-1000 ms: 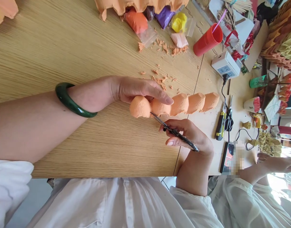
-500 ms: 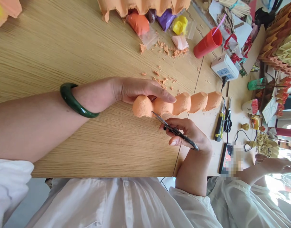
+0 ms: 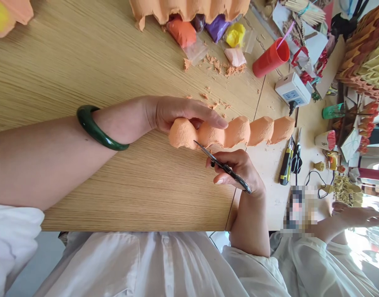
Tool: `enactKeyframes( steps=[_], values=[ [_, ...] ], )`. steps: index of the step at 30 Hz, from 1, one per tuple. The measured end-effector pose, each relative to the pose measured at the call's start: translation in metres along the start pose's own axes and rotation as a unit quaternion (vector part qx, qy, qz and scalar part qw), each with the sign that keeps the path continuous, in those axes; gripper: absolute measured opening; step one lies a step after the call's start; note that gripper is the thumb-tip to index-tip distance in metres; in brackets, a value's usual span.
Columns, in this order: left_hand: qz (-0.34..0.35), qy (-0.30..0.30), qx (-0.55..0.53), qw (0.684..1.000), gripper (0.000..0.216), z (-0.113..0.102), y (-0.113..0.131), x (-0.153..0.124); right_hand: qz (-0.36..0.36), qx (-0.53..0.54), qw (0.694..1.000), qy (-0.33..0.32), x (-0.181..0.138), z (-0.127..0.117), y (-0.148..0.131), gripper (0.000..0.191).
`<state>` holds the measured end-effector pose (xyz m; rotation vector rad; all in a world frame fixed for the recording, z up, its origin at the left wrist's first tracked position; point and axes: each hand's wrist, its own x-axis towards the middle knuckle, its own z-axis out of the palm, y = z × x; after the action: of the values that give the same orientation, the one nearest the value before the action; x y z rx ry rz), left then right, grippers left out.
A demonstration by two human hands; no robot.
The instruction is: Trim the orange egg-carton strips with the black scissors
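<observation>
My left hand point(image 3: 189, 113) grips an orange strip of egg carton point(image 3: 237, 131) from its far side, with the thumb or a finger lying along the top of the cups. The strip is a row of several joined cups with ragged near edges. In my right hand point(image 3: 239, 167) is a pair of scissors point(image 3: 222, 165). Their blade tips touch the strip's near edge, at the joint beside the leftmost cup. The fingers behind the strip are partly hidden.
Larger egg cartons point(image 3: 189, 9), bags of coloured clay point(image 3: 181, 33) and orange scraps point(image 3: 214, 62) lie at the back. A red cup point(image 3: 271, 57), power strip point(image 3: 293, 89) and utility knife point(image 3: 286, 163) are to the right. Another person's arm point(image 3: 344, 220) shows at far right.
The strip and my left hand have shifted slightly up, with the strip's left end further left. My right hand and the scissors have moved a little left and up.
</observation>
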<state>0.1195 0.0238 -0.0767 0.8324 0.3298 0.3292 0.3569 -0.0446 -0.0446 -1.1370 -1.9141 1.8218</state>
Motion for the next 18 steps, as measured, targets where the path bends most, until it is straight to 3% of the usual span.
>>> enactKeyframes(
  steps=[9,15,18],
  values=[
    [-0.004,0.001,0.022,1.000,0.031,0.0012,0.0004,-0.0018,0.003,-0.030,1.000,0.010,0.0016,0.0031,0.0006,0.052],
    [-0.017,0.101,0.027,0.994,0.028,0.0052,-0.0010,-0.0029,0.003,-0.026,1.000,0.011,0.0019,0.0048,-0.0007,0.049],
    [-0.017,0.051,0.020,0.998,0.033,0.0073,0.0008,-0.0038,0.013,0.000,1.000,-0.004,0.0019,0.0019,0.0020,0.047]
  ],
)
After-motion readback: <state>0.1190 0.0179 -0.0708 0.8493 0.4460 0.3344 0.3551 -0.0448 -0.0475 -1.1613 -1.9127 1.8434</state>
